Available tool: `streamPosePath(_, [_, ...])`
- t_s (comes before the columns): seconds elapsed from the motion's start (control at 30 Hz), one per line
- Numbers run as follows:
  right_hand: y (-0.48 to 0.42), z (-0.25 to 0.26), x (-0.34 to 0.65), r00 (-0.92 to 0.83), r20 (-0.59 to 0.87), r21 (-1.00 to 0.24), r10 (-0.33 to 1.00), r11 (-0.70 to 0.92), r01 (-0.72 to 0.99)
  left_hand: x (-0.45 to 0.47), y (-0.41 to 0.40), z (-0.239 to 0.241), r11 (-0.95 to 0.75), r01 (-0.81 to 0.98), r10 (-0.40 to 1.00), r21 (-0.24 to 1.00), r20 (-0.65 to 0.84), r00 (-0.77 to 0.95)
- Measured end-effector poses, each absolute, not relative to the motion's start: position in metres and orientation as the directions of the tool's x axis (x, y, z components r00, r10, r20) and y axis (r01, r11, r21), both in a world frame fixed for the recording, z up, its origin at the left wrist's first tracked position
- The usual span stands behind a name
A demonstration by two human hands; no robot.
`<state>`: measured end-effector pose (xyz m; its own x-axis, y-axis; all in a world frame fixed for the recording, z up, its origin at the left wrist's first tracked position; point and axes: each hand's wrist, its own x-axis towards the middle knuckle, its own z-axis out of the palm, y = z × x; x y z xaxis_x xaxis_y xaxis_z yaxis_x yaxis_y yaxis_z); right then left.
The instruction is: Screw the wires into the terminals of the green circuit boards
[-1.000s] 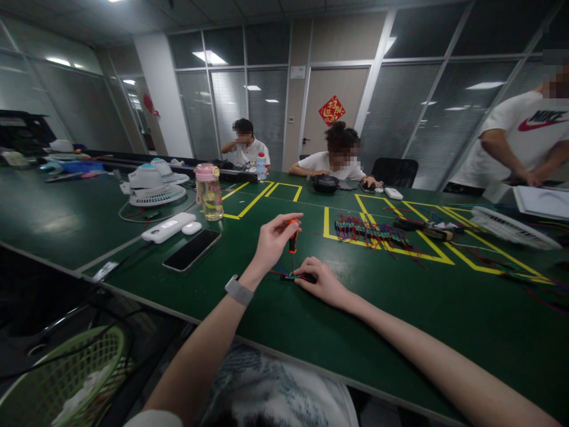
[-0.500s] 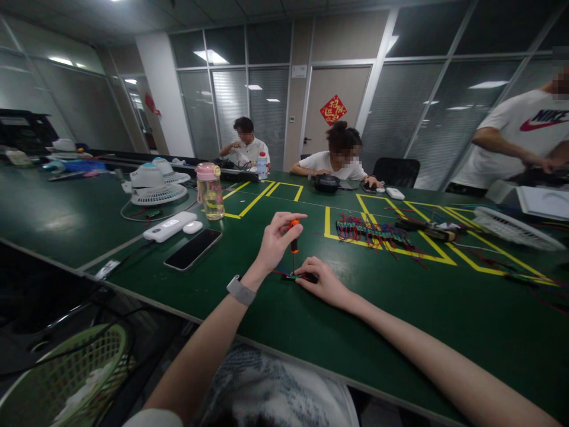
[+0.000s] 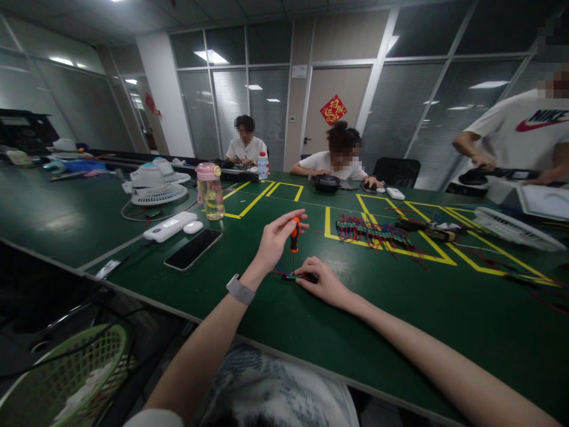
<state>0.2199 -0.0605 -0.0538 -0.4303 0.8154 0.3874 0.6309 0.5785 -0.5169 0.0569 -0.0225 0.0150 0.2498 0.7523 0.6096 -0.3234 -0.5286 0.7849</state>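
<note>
My left hand (image 3: pixel 276 238) grips an orange and black screwdriver (image 3: pixel 294 236) by its handle, thumb on one side and fingers on the other. The screwdriver stands upright, its thin shaft pointing down onto a small circuit board (image 3: pixel 291 277) with red and blue wires. Low on the green table, my right hand (image 3: pixel 323 280) pinches the right end of that board between thumb and fingers. Its fingertips partly cover the board, so the exact spot under the screwdriver's tip is hard to make out.
A black phone (image 3: pixel 194 249), a white power strip (image 3: pixel 170 226) and a pink-lidded bottle (image 3: pixel 210 191) stand to the left. Several wired circuit boards (image 3: pixel 373 230) lie in a row at right, within yellow tape (image 3: pixel 328 222). Co-workers sit or stand across the table.
The fingers of my left hand have shifted around the screwdriver's handle, showing more of it. My right hand and the board stay put. The standing co-worker at right now handles a dark object.
</note>
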Motion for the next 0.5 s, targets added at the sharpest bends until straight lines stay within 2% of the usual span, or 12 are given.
streamPosePath(0.2, [-0.0610,-0.0531,0.2195,-0.427,0.384,-0.519,0.819,0.574,0.633,0.0549,-0.0197,0.0126,-0.612,-0.180,0.756,0.770,0.636,0.152])
streamPosePath(0.37, [-0.0612,-0.0527,0.2197,-0.429,0.384,-0.517,0.817,0.576,0.633,0.0572,-0.0199,0.0133,-0.489,-0.367,0.758,0.792,0.593,0.271])
streamPosePath(0.43, [-0.0611,-0.0530,0.2198,-0.429,0.384,-0.519,0.818,0.575,0.633,0.0575,-0.0212,0.0145,-0.476,-0.359,0.772,0.803,0.577,0.267])
streamPosePath(0.5, [-0.0607,-0.0536,0.2198,-0.428,0.385,-0.522,0.818,0.575,0.630,0.0567,-0.0223,0.0155,-0.530,-0.278,0.783,0.801,0.588,0.204])
